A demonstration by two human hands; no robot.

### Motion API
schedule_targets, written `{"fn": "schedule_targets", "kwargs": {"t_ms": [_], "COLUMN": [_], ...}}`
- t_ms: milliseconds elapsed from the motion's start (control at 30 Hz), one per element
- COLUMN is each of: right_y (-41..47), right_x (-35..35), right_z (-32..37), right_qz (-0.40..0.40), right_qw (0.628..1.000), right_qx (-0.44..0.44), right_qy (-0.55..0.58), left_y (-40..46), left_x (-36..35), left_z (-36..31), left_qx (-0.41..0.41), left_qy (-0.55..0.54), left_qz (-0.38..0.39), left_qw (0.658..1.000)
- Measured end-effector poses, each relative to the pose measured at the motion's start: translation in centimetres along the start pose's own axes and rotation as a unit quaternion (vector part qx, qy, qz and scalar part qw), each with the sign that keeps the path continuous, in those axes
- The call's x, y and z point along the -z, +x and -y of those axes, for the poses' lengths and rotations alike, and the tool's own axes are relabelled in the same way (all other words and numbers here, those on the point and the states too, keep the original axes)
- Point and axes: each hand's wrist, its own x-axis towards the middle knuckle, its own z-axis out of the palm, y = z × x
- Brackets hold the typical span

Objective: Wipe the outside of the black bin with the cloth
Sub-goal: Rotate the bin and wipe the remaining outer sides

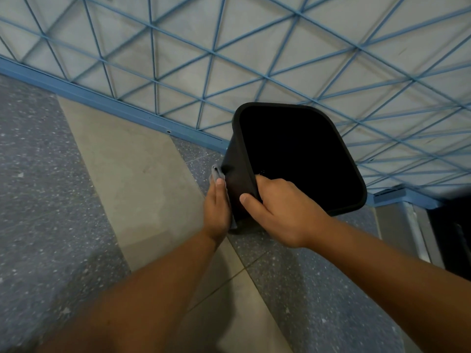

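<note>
A black bin (pixel 293 154) with a rounded square rim stands in the middle of the view, its dark inside facing me. My right hand (pixel 283 212) grips the near left rim, thumb on the outer wall and fingers curled over the edge into the bin. My left hand (pixel 216 207) presses a grey cloth (pixel 218 174) flat against the bin's left outer wall, fingers straight. Only the cloth's upper end and a strip below my palm show.
The floor is speckled grey terrazzo (pixel 51 200) with beige stone bands (pixel 132 179). A blue metal lattice railing (pixel 229 59) on a blue base rail runs behind the bin. A metal post and a dark opening (pixel 448 238) are at the right.
</note>
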Motion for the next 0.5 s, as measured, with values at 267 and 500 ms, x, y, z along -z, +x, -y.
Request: {"fn": "schedule_targets", "kwargs": {"t_ms": [267,500], "right_y": [0.1,0.0], "right_x": [0.0,0.1], "right_z": [-0.1,0.1], "right_qz": [-0.001,0.005], "right_qw": [1.000,1.000], "right_qx": [-0.005,-0.009], "right_qy": [-0.001,-0.001], "left_y": [-0.3,1.0], "left_x": [-0.7,-0.8], "left_z": [-0.5,-1.3], "left_qx": [-0.039,-0.050], "left_qy": [0.015,-0.004], "left_qz": [-0.005,-0.012], "left_qw": [0.999,0.999]}}
